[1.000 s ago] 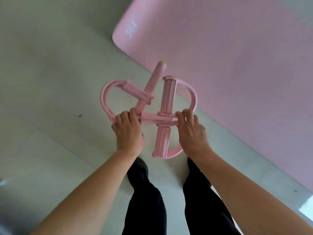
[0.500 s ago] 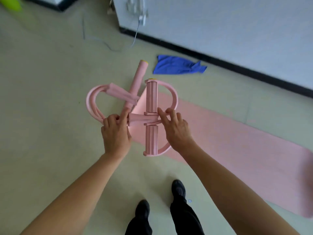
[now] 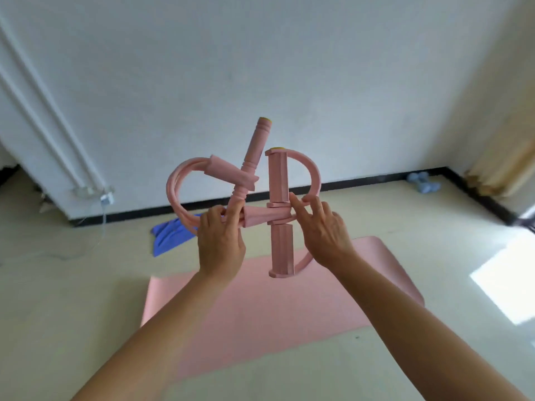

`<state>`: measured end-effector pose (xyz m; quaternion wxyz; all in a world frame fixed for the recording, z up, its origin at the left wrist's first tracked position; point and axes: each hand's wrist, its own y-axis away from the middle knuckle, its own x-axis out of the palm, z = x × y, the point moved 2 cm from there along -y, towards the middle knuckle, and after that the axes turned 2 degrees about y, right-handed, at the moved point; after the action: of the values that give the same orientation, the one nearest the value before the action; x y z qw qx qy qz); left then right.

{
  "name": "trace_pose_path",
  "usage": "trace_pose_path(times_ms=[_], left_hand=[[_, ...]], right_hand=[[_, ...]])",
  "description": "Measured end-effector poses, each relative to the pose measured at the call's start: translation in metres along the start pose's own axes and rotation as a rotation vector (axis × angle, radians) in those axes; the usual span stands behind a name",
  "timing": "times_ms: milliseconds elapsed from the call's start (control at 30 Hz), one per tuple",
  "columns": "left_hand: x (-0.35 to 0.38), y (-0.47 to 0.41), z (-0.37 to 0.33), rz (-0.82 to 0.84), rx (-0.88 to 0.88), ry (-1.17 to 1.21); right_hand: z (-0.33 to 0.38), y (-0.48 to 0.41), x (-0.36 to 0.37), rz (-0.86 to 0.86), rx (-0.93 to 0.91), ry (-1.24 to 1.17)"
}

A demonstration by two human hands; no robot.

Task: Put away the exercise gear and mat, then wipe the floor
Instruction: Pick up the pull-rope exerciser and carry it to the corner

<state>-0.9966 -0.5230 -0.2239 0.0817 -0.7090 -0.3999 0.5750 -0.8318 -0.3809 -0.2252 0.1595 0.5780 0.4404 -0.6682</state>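
White wall and a black baseboard fill the view ahead, with pale floor (image 3: 58, 285) below. I hold the pink pedal puller (image 3: 254, 209) up in the air at chest height, dead centre, its tubes folded into loops. My left hand (image 3: 221, 244) is closed around the gathered tubes and the round bar at the puller's 8 o'clock; my right hand (image 3: 324, 230) pinches the wrapped middle at 4 o'clock, fingers (image 3: 298, 202) pressed on the strap beside the flat foot bar.

To do this well, I judge I should keep the loops pulled snug and the two bars lying close, so nothing springs open while I carry it.

Below it the pink mat (image 3: 260, 314) lies flat, still unrolled. A blue cloth (image 3: 168, 235) lies on the floor at 9 o'clock of the mat's far end, and pale blue dumbbells (image 3: 422, 183) sit by the baseboard at 2 o'clock.

I see no box, bag or bin anywhere, so where the gear goes I cannot tell.
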Motion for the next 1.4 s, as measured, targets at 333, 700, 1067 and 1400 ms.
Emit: trace_pose_path(times_ms=[333, 700, 1067, 1400], left_hand=[[0.117, -0.023, -0.312, 0.054, 0.256, 0.178], [0.233, -0.052, -0.541, 0.131, 0.35, 0.252], [0.434, -0.177, -0.685, 0.158, 0.362, 0.303], [0.571, -0.333, -0.847, 0.177, 0.463, 0.377]], right_hand=[[-0.295, 0.127, -0.067, -0.012, 0.284, 0.147], [-0.539, 0.188, -0.082, 0.005, 0.397, 0.151], [-0.783, 0.11, -0.011, 0.043, 0.435, 0.165], [-1.016, 0.017, 0.003, -0.013, 0.493, 0.2]])
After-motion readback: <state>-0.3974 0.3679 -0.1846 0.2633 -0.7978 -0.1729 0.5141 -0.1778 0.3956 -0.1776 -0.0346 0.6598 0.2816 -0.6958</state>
